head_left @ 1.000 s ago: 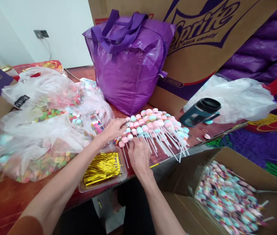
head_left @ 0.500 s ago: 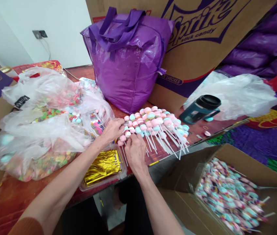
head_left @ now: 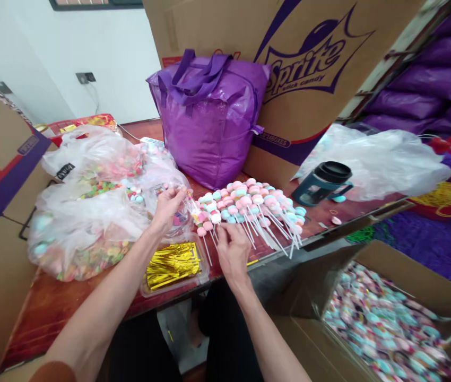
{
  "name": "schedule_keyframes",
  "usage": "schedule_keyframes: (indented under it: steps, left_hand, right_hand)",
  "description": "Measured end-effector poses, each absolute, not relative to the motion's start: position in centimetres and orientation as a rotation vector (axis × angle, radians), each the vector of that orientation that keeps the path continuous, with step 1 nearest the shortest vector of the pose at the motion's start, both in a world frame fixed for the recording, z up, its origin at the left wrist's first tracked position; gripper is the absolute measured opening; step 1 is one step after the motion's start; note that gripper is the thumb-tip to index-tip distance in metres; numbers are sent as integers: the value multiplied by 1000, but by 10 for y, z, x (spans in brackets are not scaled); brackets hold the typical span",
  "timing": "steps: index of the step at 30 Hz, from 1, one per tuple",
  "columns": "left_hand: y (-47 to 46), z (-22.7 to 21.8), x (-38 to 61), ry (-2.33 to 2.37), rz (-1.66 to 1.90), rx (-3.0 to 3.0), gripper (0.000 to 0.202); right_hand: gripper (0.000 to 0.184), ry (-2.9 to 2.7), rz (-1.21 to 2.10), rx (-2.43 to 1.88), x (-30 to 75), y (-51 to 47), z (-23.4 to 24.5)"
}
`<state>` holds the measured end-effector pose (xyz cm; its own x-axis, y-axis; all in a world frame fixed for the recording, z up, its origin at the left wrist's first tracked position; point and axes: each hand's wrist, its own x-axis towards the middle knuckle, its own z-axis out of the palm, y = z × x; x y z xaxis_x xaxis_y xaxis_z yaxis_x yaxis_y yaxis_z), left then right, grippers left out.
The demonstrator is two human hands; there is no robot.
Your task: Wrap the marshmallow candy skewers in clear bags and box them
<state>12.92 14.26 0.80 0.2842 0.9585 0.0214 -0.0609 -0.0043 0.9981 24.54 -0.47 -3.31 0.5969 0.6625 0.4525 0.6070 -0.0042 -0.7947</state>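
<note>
Bench [head_left: 50, 307] seen from above. Far L: clear bags of sweets [head_left: 86, 223]. L hand [head_left: 167, 207], fingers pinched on a small clear wrapper [head_left: 189, 204] held just above the bench. Below it, gold twist ties [head_left: 172, 262] in a tray. R hand [head_left: 231, 246], fingers closed on one candy stick [head_left: 215, 218] at the pile's [head_left: 253, 204] near edge. Risk: the sticks overlap, so a pull could drag neighbours off the bench edge.
</note>
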Motion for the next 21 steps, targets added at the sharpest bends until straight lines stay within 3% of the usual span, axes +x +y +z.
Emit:
schedule_keyframes:
  steps: [7,21]
  left_hand:
    - [122,17,113,1014,1161,493,20]
    - [97,12,96,1009,1081,423,24]
  right_hand:
    - [17,-1003,254,-1447,240,-44,-30]
    - [17,-1249,58,-1481,237,-69,-24]
